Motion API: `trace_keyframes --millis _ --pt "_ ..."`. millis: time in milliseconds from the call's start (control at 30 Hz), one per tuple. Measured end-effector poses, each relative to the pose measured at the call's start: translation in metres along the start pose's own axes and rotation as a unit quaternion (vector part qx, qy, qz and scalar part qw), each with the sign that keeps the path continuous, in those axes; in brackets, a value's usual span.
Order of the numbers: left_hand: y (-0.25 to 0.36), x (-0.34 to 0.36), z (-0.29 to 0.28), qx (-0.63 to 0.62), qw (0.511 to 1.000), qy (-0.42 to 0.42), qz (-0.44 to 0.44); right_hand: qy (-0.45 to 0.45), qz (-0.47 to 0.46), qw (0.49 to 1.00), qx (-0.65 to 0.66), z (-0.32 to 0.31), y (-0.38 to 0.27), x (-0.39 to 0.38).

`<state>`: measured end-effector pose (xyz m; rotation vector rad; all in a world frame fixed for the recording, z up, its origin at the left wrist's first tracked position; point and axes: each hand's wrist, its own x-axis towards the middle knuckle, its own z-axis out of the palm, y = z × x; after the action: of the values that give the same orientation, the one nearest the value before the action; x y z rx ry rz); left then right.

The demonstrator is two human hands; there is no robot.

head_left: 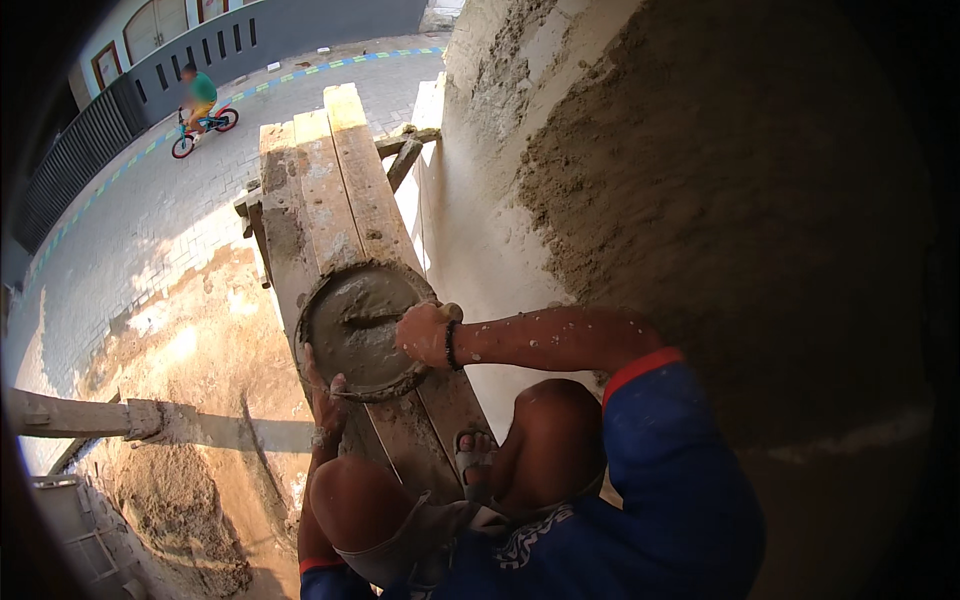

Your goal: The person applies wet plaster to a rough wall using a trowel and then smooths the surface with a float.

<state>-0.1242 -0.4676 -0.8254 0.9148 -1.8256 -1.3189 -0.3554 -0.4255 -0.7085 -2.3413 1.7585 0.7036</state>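
Two planks (330, 190) high above the paving carry the mortar pan (362, 328), so while the right hand (425, 333) grips a trowel in it and the left hand (325, 405) clasps its near rim, a hard scoop could tip it off the edge.

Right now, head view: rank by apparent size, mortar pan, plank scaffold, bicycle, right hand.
1. Plank scaffold, the longest thing of the four.
2. Mortar pan, round, resting on the planks.
3. Right hand and bicycle look about alike; the bicycle is far off on the street, so its smallness is distance. Not ranked.
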Motion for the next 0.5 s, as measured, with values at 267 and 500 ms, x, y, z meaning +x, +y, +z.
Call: trace_keyframes --millis 267,500 --pt "-0.001 0.0 0.003 -0.027 0.999 0.021 -0.032 0.183 0.017 0.982 0.044 -0.084 0.067 -0.045" --pt "-0.001 -0.003 0.001 -0.06 0.998 -0.007 -0.035 0.054 -0.014 0.997 0.048 -0.016 0.035 -0.018"
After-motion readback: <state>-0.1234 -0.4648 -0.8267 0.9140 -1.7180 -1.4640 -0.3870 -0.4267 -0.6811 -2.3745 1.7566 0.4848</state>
